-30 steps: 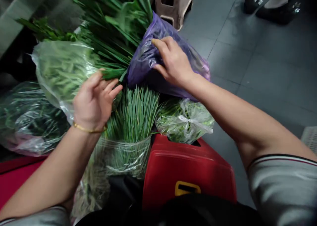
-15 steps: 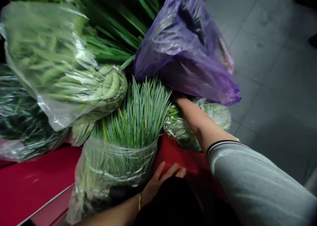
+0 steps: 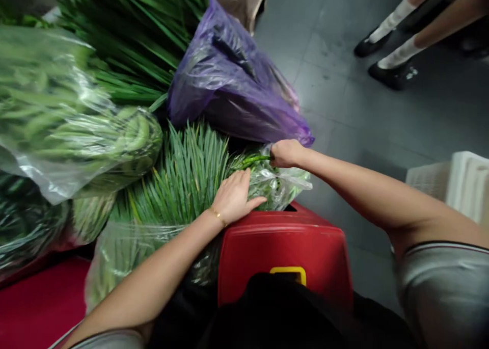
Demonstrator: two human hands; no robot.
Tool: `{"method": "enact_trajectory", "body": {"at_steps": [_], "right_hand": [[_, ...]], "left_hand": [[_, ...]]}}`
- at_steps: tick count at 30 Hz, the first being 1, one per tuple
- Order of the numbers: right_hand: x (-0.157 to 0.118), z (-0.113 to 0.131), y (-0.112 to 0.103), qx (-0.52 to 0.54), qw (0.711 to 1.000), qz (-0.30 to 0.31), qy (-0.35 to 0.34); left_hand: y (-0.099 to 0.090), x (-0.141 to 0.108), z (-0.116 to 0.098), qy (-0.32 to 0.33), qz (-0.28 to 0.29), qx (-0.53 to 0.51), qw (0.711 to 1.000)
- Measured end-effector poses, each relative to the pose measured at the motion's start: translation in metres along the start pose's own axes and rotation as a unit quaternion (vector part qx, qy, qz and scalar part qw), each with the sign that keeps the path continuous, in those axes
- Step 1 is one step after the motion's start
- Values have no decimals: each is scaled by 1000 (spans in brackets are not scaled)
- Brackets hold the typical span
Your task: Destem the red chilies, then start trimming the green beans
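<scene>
My right hand is closed around one end of a slim, bright green vegetable, perhaps a stalk or long pepper; its exact kind is unclear. Below that hand lies a knotted clear bag of greens. With fingers stretched out and thumb apart, my left hand is at the left edge of this bag, beside a thick bundle of green onion leaves. The bundle stands in a clear plastic wrap, partly hidden by my left forearm.
A red plastic container with a yellow-framed slot is close to my body. Purple bag lies beyond my hands; a bag of green pods is left. Another person's legs are on the grey floor, and white crates stand right.
My right hand has come out from under the purple bag, now with the green vegetable in it. My left hand has moved up from the red container to the bagged greens. The view has shifted right.
</scene>
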State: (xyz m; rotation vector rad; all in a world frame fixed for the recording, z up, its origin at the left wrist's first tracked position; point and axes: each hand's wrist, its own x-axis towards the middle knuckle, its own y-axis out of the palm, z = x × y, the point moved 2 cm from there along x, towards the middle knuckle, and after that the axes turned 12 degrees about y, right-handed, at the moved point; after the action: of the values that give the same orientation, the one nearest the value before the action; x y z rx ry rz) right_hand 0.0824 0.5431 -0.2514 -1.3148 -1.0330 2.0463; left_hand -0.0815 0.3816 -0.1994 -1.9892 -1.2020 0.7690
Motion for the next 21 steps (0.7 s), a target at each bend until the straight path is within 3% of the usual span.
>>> {"method": "enact_trajectory", "body": {"at_steps": [3,6,9,11,14,16,18,21], "right_hand": [[-49,-41,-2,5,998,30,48],[-77,-52,20,96,992,13,83],[-84,-42,49,171,981,76,47],[-82,-33,59,148,983,110,22],[-78,-27,54,50,995,60,62],[-79,-29,39,60,994,-8,88],[-86,-38,23,142,984,-79,80],[-104,-58,1,293,937,-179,66]], "left_hand": [[35,50,1,6,70,68,995],[62,73,16,27,117,48,992],[73,71,36,7,65,-58,996],[75,66,44,-27,8,-128,991],[71,65,45,-142,-41,-173,974],[61,74,36,-196,-70,-202,957],[45,91,20,-175,-108,-244,948],[13,117,-13,-81,-160,-277,944]]}}
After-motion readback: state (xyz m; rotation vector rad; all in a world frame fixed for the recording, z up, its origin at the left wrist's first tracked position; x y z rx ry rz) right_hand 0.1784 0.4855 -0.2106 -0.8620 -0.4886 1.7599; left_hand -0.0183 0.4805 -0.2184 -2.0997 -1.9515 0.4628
